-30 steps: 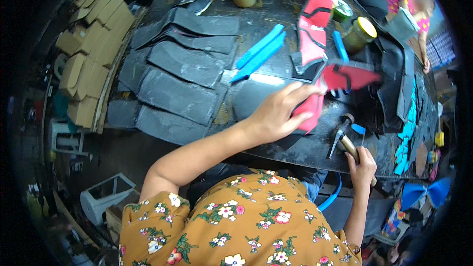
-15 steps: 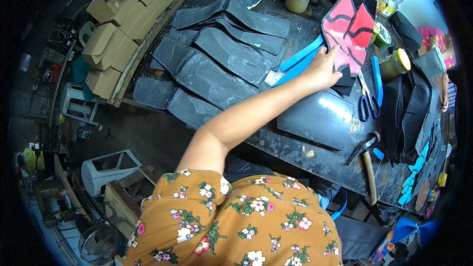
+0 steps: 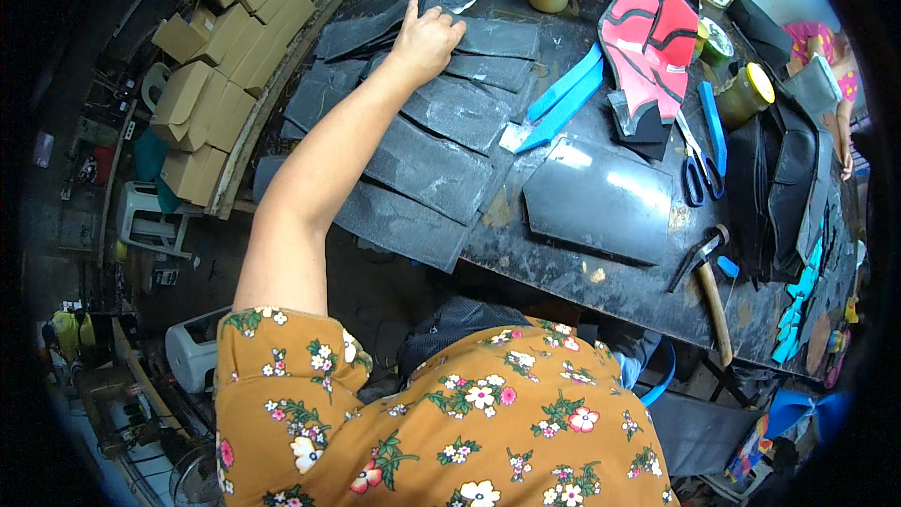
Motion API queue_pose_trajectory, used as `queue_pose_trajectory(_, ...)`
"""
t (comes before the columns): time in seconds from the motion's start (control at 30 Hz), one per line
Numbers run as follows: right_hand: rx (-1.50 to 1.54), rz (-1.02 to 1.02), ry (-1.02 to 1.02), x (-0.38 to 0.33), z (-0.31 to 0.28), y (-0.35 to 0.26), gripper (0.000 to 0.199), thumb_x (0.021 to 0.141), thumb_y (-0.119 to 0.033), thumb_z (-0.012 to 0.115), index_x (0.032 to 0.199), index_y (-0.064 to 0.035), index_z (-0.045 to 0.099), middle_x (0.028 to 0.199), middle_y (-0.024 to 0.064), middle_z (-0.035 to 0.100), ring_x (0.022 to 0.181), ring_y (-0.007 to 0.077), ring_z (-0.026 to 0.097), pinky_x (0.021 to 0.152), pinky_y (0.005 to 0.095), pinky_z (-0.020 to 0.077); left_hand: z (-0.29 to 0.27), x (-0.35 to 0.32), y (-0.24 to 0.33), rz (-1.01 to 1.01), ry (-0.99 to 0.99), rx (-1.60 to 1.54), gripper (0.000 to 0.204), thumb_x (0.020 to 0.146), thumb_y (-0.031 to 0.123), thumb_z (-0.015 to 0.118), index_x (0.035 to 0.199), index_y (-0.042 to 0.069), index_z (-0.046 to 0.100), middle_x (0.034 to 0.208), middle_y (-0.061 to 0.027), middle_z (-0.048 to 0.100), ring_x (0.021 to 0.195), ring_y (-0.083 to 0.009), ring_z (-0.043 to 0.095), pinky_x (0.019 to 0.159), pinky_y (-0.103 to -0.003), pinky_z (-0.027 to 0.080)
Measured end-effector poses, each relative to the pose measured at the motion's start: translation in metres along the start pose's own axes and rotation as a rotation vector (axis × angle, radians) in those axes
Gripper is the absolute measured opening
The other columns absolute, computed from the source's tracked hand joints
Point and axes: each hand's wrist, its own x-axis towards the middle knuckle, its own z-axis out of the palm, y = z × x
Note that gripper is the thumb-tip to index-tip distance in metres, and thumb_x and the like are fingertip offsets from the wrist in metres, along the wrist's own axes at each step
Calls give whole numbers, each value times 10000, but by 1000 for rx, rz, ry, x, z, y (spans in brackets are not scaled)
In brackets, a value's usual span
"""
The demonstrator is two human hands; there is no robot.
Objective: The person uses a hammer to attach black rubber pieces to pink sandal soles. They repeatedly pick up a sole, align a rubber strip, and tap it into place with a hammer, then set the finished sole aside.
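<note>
My left hand [image 3: 427,39] lies on the far part of a spread of overlapping dark grey, curved shoe-upper-like pieces [image 3: 432,164]. Its fingers are apart and a little bent, and nothing shows gripped in them. Pink pieces with black bands [image 3: 648,47] rest to the right, partly on black sheet material. Between the two groups are blue strips [image 3: 568,99] with a small whitish end. My right hand is out of view.
A glossy black slab [image 3: 601,202], scissors [image 3: 696,164] and a hammer [image 3: 710,296] lie on the dark table. Tubs [image 3: 746,96] and black bag-like pieces [image 3: 774,188] stand at right. Cardboard boxes [image 3: 221,103] line the left; another person's arm [image 3: 845,136] shows far right.
My left hand has left the pink pieces and moved left, onto the far dark grey pieces. The pink pieces remain on the table, and the view has shifted slightly.
</note>
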Motion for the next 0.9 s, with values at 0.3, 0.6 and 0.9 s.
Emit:
queue_pose_trajectory(0.3,39,43,36,-11,11,17,137,829,-52,758,929,5,685,767,125,655,742,208,663,676,362,519,-53,0,-56,-223,653,-142,249,938,91,648,1147,177,753,1020,-74,787,1032,-266,740,1107,-586,449)
queue_pose_trajectory(0.6,-45,38,15,-30,-33,-32,159,822,-60,764,943,-2,678,778,99,652,757,176,648,697,346,519,-85,-41,62,12,252,-373,622,833,154,850,1406,175,610,1496,-102,565,1440,-349,498,1258,-579,313)
queue_pose_trajectory(0.9,-133,-1332,79,39,-203,-346,514,793,-85,846,1252,-1,630,1055,125,692,1022,281,702,906,402,555,-72,-90,104,-139,251,-546,373,829,137,815,1182,66,716,1223,-100,650,1187,-308,602,1074,-458,456)
